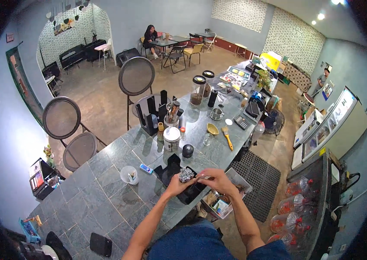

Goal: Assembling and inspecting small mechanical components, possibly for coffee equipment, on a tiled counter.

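Over the near edge of the tiled counter (pixel 101 190), my left hand (pixel 177 187) is closed around a crinkled, shiny silver-and-clear bundle (pixel 186 174), whose exact kind I cannot make out. My right hand (pixel 218 180) is at its right side, fingers pinched together close to the bundle; what they hold is too small to tell. Beneath both hands lies an open black case or tray (pixel 188 197), partly covered by them. Just beyond stands a black rounded knob-like object (pixel 187 151). Left of my hands are a blue-and-white packet (pixel 146 168) and a white plastic cup (pixel 129 175) with small items inside.
A white-lidded jar (pixel 171 138), a black utensil holder (pixel 147 115), a yellow bowl (pixel 212 128), a wooden-handled brush (pixel 227 138) and a calculator (pixel 241 122) stand farther along the counter. An open box (pixel 246 187) sits below its right edge. Two people are in the background.
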Motion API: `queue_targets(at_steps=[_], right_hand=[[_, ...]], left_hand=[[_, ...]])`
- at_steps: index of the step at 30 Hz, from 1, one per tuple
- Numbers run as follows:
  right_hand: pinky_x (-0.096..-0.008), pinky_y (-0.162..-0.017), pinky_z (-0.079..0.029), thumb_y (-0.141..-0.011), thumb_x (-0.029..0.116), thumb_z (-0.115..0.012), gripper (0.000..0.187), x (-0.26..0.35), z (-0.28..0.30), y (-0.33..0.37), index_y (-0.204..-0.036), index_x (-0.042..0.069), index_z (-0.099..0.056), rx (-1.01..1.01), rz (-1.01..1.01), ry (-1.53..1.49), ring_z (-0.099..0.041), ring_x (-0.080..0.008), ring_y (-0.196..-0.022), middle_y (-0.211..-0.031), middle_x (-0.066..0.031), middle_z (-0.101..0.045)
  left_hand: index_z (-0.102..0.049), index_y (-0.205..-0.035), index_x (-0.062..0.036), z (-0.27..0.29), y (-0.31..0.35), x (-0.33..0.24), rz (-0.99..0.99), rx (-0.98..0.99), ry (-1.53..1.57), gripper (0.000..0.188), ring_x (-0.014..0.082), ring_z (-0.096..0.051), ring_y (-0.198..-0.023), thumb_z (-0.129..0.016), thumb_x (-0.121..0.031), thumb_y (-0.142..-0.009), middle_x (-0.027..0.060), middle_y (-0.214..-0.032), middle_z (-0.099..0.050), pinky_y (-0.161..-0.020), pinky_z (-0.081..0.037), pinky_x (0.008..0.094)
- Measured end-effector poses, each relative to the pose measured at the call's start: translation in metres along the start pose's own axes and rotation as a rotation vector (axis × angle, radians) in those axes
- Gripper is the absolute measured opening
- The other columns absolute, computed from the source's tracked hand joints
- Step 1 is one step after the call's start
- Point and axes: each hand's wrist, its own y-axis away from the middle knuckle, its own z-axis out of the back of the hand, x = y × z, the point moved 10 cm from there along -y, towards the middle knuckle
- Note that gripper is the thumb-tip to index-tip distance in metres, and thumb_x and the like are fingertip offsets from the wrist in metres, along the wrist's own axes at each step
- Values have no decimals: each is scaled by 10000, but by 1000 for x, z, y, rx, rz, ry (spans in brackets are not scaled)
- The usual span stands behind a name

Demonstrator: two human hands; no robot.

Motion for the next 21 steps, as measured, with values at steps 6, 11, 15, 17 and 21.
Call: queue_targets(at_steps=[6, 11, 15, 17, 21], right_hand=[[-325, -761, -569, -911, 134, -815, 225, 16, 10, -3, -1098, 24, -757, -179, 183, 94, -695, -182, -880, -1024, -91, -736], [-298, -699, -571, -901, 91, -815, 182, 17, 15, 5, -1047, 10, -740, -233, 174, 113, -700, -159, -872, -984, -73, -723], [-279, -719, -584, -911, 72, -808, 165, -20, 21, 12, -1013, -21, -718, -330, 14, 31, -692, -128, -844, -965, -64, -715], [-275, -713, -583, -919, 55, -796, 142, -28, 20, 12, -1012, -21, -721, -375, 32, 10, -690, -122, -832, -978, -60, -711], [-264, -700, -582, -942, 14, -758, 91, -25, 12, 14, -1014, -29, -723, -462, 91, -126, -694, -124, -862, -1041, -60, -705]], left_hand=[[-735, -1073, -11, 6, 2, 11, -24, -26, -29, 325, 91, -640, -833, -837, -281, -925, 28, -915, -750, -762, -538, 320], [-730, -1053, -9, 5, 7, 3, 47, -18, -30, 352, 97, -635, -843, -845, -313, -918, 34, -938, -749, -776, -536, 331], [-722, -1020, -16, 3, 3, 3, 23, -1, 26, 375, 96, -628, -836, -861, -343, -902, 19, -920, -741, -760, -531, 330], [-719, -1012, -18, 3, 2, 4, -9, 2, 31, 382, 94, -625, -837, -870, -348, -893, 15, -916, -738, -755, -528, 329], [-723, -1015, -23, 3, 3, -2, -3, 41, 27, 371, 85, -635, -856, -902, -310, -862, 4, -925, -740, -763, -530, 311]])
